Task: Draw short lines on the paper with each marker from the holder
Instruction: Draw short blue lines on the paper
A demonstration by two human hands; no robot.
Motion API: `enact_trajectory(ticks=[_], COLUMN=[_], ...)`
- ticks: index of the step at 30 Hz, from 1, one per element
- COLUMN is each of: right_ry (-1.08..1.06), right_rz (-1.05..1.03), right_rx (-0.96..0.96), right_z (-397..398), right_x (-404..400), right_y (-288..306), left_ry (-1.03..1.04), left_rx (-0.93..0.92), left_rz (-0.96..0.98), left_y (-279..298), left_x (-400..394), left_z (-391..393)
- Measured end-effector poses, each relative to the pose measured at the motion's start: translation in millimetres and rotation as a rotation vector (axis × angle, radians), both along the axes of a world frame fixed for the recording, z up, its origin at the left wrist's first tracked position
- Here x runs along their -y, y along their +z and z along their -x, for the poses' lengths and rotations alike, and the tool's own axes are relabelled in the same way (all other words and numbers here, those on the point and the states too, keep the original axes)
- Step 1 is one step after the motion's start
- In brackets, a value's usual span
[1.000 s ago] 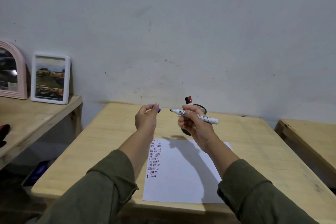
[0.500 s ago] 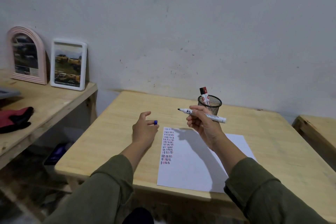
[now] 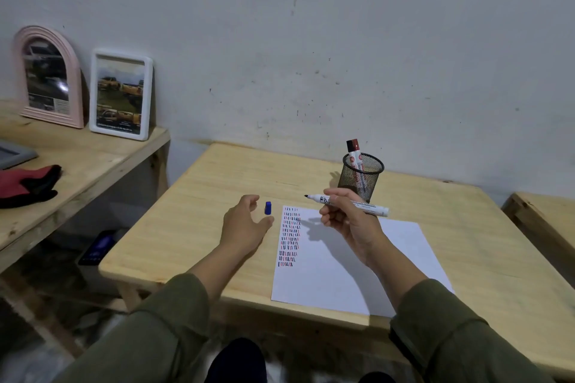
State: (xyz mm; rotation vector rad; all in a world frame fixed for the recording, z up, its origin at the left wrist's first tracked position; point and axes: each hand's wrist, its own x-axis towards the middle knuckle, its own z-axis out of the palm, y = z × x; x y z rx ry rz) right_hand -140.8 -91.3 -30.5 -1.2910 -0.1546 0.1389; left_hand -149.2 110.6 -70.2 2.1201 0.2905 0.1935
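Wood table (image 3: 199,196), L hand (image 3: 245,227) spread by blue cap (image 3: 268,208), R hand (image 3: 348,218) pinching marker (image 3: 367,207), holder (image 3: 362,176) behind

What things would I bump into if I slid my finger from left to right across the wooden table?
Open left hand → small blue marker cap → white paper with short lines → right hand holding the uncapped white marker → black mesh holder.

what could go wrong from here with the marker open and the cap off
The blue cap stands loose on the table by the left hand; a nudge could roll it off the edge. The uncapped marker in the right hand hovers over the paper and could leave stray marks.
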Motion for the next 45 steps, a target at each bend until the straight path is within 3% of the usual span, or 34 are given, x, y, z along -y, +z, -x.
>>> enact_trajectory(ticks=[13, 24, 45], right_ry=[-0.005, -0.016, -0.013], right_rz=[0.356, 0.536, 0.567], right_rx=[-0.041, 0.024, 0.026], right_z=[57, 64, 62], right_x=[-8, -14, -14], right_y=[-31, -32, -35], left_ry=[-0.213, -0.220, -0.214], left_rx=[0.038, 0.029, 0.000], left_rz=[-0.365, -0.392, -0.408], left_y=[-16, -16, -15], left_x=[5, 6, 5], left_z=[77, 79, 80])
